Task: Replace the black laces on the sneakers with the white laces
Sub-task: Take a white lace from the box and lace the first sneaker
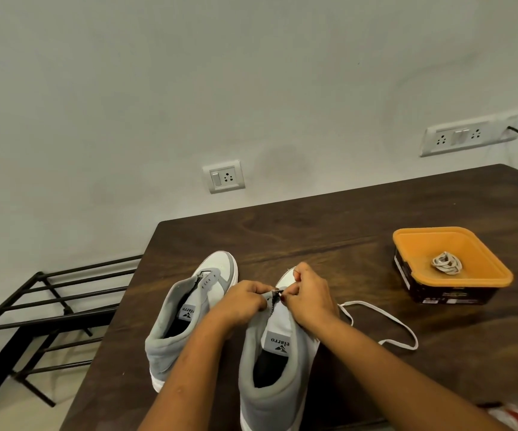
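1. right shoe (278, 362) stands on the table (344, 231), left shoe (189, 309) just beside it, eyelets bare.
2. left hand (245, 301): fingers curled, pinching the right shoe's eyelet edge near the toe.
3. right hand (309, 298): fingertips pinched together at the same spot, seemingly on the lace (385, 312), whose slack trails right.
4. the lace looks light, limp and flat; best held at its stiff tip, close to the eyelet.
5. another coil (446, 262) lies in the tub (497, 265).
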Demonstrator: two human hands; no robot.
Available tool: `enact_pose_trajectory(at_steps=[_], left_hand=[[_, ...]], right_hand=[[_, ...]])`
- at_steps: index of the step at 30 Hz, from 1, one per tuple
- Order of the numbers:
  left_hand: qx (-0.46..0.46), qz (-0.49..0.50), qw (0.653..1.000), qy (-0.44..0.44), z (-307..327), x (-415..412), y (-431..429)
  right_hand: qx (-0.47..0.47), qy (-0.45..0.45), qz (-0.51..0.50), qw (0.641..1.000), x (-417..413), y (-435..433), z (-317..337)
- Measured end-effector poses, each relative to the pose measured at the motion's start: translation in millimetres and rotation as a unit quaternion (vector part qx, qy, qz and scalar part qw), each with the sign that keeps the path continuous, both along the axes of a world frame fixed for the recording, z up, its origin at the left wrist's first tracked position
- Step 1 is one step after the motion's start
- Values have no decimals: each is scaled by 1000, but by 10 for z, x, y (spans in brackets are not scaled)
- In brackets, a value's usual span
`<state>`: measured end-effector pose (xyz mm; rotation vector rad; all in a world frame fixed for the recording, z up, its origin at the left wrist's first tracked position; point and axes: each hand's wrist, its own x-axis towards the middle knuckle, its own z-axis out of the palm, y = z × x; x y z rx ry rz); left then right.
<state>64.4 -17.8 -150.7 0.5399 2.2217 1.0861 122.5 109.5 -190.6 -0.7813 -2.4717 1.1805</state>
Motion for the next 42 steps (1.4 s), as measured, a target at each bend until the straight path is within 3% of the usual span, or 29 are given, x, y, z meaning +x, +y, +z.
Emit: enact_pose_trajectory(at_steps=[13, 27, 32, 36, 42], left_hand=[[23, 14, 999, -43, -7, -3, -9], [13, -12, 1000, -20, 5, 6, -14], [31, 5, 999, -39, -7, 4, -19], [60, 35, 995, -68, -51, -41, -49], [89, 85, 991, 47, -288, -36, 58]], right_hand=[[74, -7, -53, 996, 61, -132, -22], [142, -18, 11, 990, 53, -76, 78], [13, 44, -14, 999, 80, -68, -48], [16, 55, -27, 998, 83, -108, -83], [48, 37, -33, 998, 114, -126, -69]])
